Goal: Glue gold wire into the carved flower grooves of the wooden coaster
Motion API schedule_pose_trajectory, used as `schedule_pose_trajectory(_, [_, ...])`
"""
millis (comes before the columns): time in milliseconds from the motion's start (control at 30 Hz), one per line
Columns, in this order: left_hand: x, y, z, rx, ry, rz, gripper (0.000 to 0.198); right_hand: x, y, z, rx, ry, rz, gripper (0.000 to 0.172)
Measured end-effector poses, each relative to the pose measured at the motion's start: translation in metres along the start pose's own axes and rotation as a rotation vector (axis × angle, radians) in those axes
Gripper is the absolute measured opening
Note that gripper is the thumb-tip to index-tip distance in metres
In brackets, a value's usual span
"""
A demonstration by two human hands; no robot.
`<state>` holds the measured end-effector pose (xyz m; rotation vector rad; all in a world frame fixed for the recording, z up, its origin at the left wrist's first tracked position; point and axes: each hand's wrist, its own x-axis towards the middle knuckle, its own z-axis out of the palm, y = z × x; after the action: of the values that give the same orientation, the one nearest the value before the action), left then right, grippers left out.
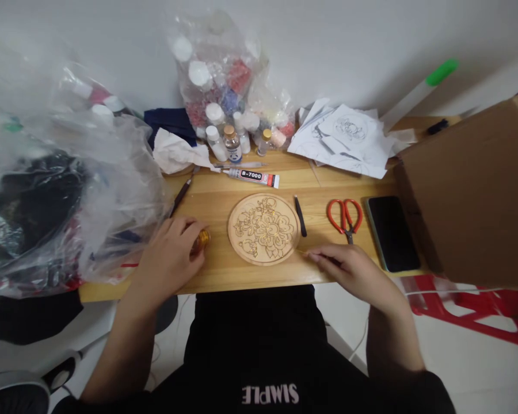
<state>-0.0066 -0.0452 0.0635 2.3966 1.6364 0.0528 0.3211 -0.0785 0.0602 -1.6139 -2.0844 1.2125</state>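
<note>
My left hand [171,253] rests at the table's left side, fingers curled round a spool of gold wire [204,238]. Part of the spool is hidden under the fingers. My right hand [349,267] is closed in a pinch on a thin gold wire [302,252], whose tip reaches the right edge of a round wooden board [233,244]. Flower outlines cover the board, with gold wire shining along several lines. Black tweezers [300,215] lie just right of the board. Red-handled pliers [344,215] lie beyond my right hand.
A glue tube [252,176] and small bottles [233,146] stand or lie behind the board. Plastic bags [112,190] fill the left. Paper sketches [345,138] lie at the back right. A phone [392,233] and a cardboard box [470,190] bound the right.
</note>
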Motion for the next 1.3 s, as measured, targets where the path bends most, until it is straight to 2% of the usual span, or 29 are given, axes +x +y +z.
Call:
schedule_pose_trajectory(133, [0.01, -0.007, -0.005, -0.006, -0.043, -0.012, 0.037, 0.007, 0.01, -0.003, 0.078, 0.148, 0.017, 0.025])
schedule_pose_trajectory(300, [0.017, -0.013, -0.003, 0.014, -0.064, 0.043, 0.035, 0.017, 0.021, -0.001, 0.254, 0.424, 0.093, 0.025])
schedule_pose_trajectory(467, [0.02, -0.013, 0.002, 0.055, -0.048, -0.007, 0.031, 0.031, 0.027, 0.006, 0.442, 0.561, 0.128, 0.023])
schedule_pose_trajectory(600, [0.02, -0.009, 0.002, 0.1, -0.064, -0.066, 0.037, 0.038, 0.028, 0.008, 0.478, 0.59, 0.09, 0.019])
schedule_pose_trajectory(767, [0.026, -0.003, -0.002, 0.006, 0.02, -0.02, 0.044, 0.039, 0.025, 0.007, 0.519, 0.59, 0.051, 0.014])
schedule_pose_trajectory(900, [0.038, 0.005, -0.007, -0.118, 0.085, 0.1, 0.034, 0.04, 0.015, 0.004, 0.586, 0.607, 0.025, 0.015])
schedule_pose_trajectory(1000, [0.056, 0.013, -0.012, -0.265, 0.089, 0.225, 0.033, 0.043, 0.001, 0.001, 0.6, 0.643, -0.026, 0.013])
schedule_pose_trajectory(1167, [0.091, 0.035, -0.026, -0.369, 0.063, 0.362, 0.029, 0.055, -0.025, -0.003, 0.598, 0.716, -0.145, 0.013])
schedule_pose_trajectory(1300, [0.115, 0.058, -0.037, -0.452, 0.008, 0.482, 0.023, 0.071, -0.033, -0.005, 0.606, 0.738, -0.247, 0.016])
